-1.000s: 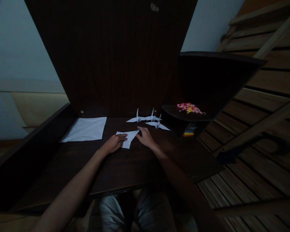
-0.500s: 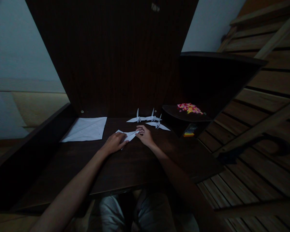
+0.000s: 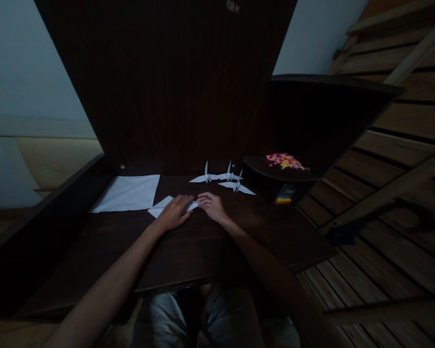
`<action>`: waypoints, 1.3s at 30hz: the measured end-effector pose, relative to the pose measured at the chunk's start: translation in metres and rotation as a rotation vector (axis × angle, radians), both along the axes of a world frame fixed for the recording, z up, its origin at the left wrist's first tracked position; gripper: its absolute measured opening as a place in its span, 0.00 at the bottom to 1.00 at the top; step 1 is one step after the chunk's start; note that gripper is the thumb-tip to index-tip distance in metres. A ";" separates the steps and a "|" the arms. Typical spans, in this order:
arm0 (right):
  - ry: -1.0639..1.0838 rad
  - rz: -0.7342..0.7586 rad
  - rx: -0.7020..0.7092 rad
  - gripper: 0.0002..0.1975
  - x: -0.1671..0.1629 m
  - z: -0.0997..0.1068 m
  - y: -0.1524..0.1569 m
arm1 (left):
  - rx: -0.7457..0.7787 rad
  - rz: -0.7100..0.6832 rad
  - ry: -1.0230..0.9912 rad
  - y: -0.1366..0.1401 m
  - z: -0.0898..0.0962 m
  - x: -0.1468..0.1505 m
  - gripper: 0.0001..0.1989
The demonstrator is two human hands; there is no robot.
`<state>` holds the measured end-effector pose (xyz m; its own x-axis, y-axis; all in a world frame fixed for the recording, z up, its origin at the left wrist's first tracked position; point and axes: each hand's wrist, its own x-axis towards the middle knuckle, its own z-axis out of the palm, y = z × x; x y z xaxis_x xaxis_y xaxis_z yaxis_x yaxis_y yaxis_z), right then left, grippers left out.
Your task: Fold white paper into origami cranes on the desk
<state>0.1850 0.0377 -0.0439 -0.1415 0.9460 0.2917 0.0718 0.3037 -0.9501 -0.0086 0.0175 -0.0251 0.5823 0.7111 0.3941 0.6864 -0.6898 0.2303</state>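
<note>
A folded white sheet of paper (image 3: 159, 206) lies on the dark desk under my hands. My left hand (image 3: 174, 211) rests over its middle, holding it against the desk with fingers and thumb around a narrow part. At the paper's pointed right end, my right hand (image 3: 212, 206) pinches the tip between thumb and fingers. The two hands almost touch, and they hide part of the folds. Behind them stand three white paper cranes: a left one (image 3: 207, 178), a right rear one (image 3: 230, 176) and a front one (image 3: 237, 186).
A flat creased white sheet (image 3: 130, 192) lies at the left. On a small corner shelf (image 3: 255, 165) at the right is a heap of pink, red and yellow bits (image 3: 286, 161). A small colourful packet (image 3: 284, 199) sits beneath. A dark panel (image 3: 166, 96) rises behind the desk.
The folded paper has shifted left and turned, so more of it shows left of my left hand. My right hand has moved slightly left and down along with the tip.
</note>
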 end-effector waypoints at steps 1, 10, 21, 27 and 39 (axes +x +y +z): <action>-0.005 0.001 -0.009 0.12 0.000 0.000 0.000 | -0.014 -0.003 0.003 0.000 0.000 0.000 0.24; -0.039 -0.024 -0.044 0.09 0.000 -0.002 0.003 | -0.142 -0.014 0.008 0.001 -0.002 0.000 0.27; -0.085 0.000 -0.084 0.10 0.002 0.004 0.000 | -0.211 -0.016 0.086 0.005 -0.004 -0.001 0.29; -0.040 -0.001 -0.138 0.11 0.003 0.004 0.000 | -0.193 -0.029 0.083 0.006 -0.005 -0.001 0.29; 0.065 0.026 -0.202 0.19 0.005 0.004 0.004 | -0.144 -0.002 -0.001 -0.002 0.005 0.000 0.27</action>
